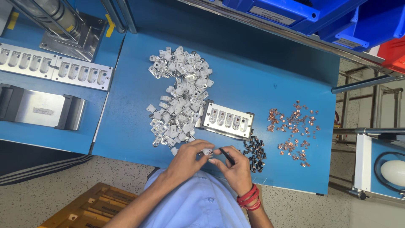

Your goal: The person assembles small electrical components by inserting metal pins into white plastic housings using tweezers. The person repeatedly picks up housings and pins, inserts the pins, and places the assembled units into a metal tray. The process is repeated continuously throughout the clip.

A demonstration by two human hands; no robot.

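Observation:
My left hand point(187, 158) pinches a small white plastic part point(207, 151) at the near edge of the blue table point(261, 80). Close beside it, my right hand point(236, 166) holds a thin black tool point(227, 156) pointed toward that part. Just beyond my hands lies a metal fixture point(228, 120) with a row of slots holding parts. A big heap of white and metal parts point(179, 95) spreads left of the fixture. Small dark screws point(254, 152) lie right of my right hand, with a scatter of copper pieces point(293, 131) farther right.
A long metal fixture strip point(55, 67) and a metal block with black ends point(40, 110) sit on the left bench. Blue bins point(312, 14) and a red bin point(394, 52) hang on a rail behind. A wooden crate point(90, 207) stands below left, a white object point(392, 172) at right.

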